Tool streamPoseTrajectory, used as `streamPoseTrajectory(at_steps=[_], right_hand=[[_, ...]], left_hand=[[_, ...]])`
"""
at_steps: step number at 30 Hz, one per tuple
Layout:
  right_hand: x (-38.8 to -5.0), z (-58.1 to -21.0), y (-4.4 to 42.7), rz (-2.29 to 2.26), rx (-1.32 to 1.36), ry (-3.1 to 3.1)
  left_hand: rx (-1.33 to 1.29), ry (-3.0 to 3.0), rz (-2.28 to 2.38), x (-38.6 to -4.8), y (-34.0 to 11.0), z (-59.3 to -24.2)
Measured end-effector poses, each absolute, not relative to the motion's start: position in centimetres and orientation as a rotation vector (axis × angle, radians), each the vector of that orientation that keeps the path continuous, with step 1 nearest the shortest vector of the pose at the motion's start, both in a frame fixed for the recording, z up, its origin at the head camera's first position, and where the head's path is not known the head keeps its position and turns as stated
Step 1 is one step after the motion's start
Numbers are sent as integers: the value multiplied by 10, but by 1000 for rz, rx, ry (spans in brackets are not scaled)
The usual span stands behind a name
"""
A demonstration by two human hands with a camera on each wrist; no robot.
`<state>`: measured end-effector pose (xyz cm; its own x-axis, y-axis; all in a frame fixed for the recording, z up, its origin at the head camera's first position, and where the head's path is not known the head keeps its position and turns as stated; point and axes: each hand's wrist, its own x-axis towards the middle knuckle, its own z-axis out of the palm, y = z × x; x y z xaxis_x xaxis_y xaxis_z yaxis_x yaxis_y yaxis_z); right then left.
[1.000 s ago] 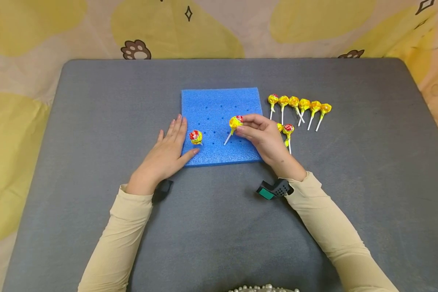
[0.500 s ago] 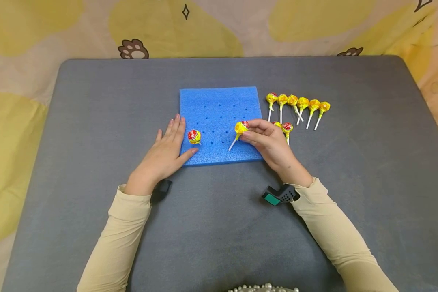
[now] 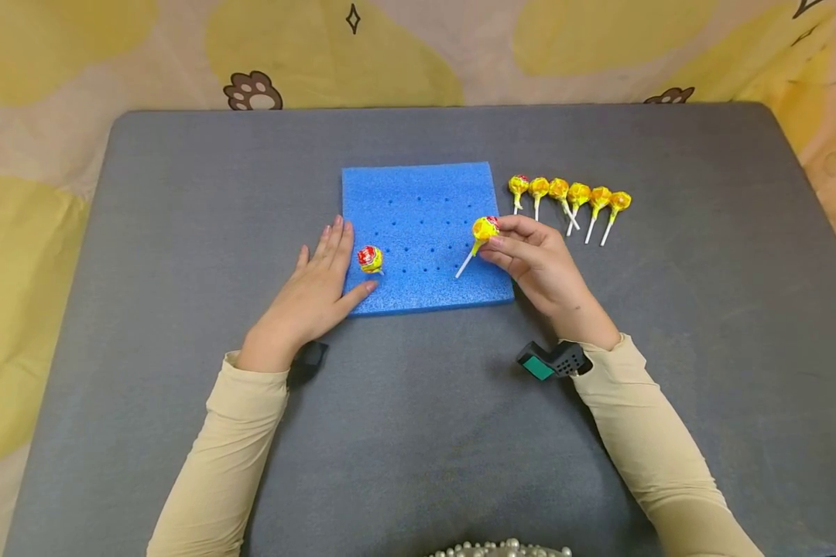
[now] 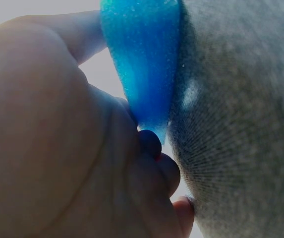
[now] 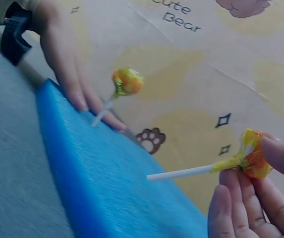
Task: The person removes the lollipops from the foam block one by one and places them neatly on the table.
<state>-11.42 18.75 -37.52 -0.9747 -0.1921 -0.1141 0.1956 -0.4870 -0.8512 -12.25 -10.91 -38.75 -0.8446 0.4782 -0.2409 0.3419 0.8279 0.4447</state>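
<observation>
My right hand [image 3: 546,271] pinches a lollipop [image 3: 484,230] by its yellow and red wrapped head. Its white stick slants down and left above the right part of a blue foam board [image 3: 418,182]; in the right wrist view the stick end [image 5: 151,177] appears free. Another lollipop [image 3: 370,259] stands in the board near the left edge, stick in the foam. My left hand [image 3: 306,302] rests along the board's left edge, fingers straight, thumb on the front corner. In the left wrist view the palm [image 4: 57,129] is beside the blue foam [image 4: 146,59].
Several yellow lollipops [image 3: 579,195] lie in a row right of the board, on the grey table [image 3: 418,425]. Rows of small holes [image 3: 404,250] dot the foam. A patterned cloth [image 3: 390,54] hangs behind the table's far edge.
My right hand has moved to the right with the lollipop, first toward me, then slightly away. It now covers the loose lollipops seen beside it earlier. My left hand stays put.
</observation>
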Motion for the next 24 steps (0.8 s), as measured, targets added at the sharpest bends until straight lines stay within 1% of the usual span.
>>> streamPoseTrajectory(at_steps=[14,24], right_hand=[[-119,-360,230,-2398,-17,1612],[-119,-349,266,-2436,-3,1570]], left_hand=[[614,2668,564,-123,-109,-388],[619,2658,565,-123,-109,-387]])
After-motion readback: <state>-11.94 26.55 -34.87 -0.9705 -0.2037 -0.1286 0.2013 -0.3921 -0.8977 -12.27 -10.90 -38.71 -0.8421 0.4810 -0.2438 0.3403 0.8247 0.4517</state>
